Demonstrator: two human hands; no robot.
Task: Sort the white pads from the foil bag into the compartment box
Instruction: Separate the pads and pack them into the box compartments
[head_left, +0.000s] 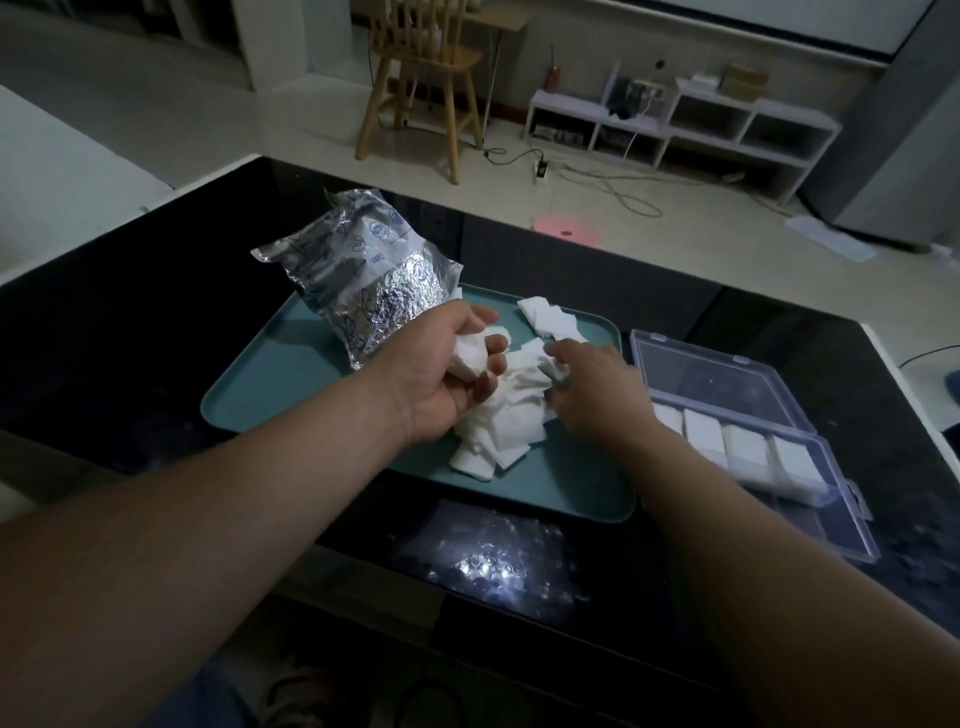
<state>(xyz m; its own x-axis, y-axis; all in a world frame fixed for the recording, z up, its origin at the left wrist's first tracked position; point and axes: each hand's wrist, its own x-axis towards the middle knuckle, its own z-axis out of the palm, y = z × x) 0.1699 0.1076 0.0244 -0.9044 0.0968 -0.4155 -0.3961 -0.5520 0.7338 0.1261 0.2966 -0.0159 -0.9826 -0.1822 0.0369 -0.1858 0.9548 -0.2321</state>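
Head view: your left hand (441, 366) curls round a bunch of white pads (511, 415) over the tray (280, 374) middle. Your right hand (592, 387) lies on the pile, and I cannot tell its grip. The foil bag (363, 280) lies at the far-left corner, with the compartment box (737, 395) beside the right edge.

dark glossy table (130, 338) with a teal tray (270, 379) and, just right, a clear compartment box (727, 384)

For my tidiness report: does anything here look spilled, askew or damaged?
The white pads lie in a jumbled heap on the teal tray, and the crumpled foil bag overhangs its far left corner. The pads in the compartment box sit neatly.
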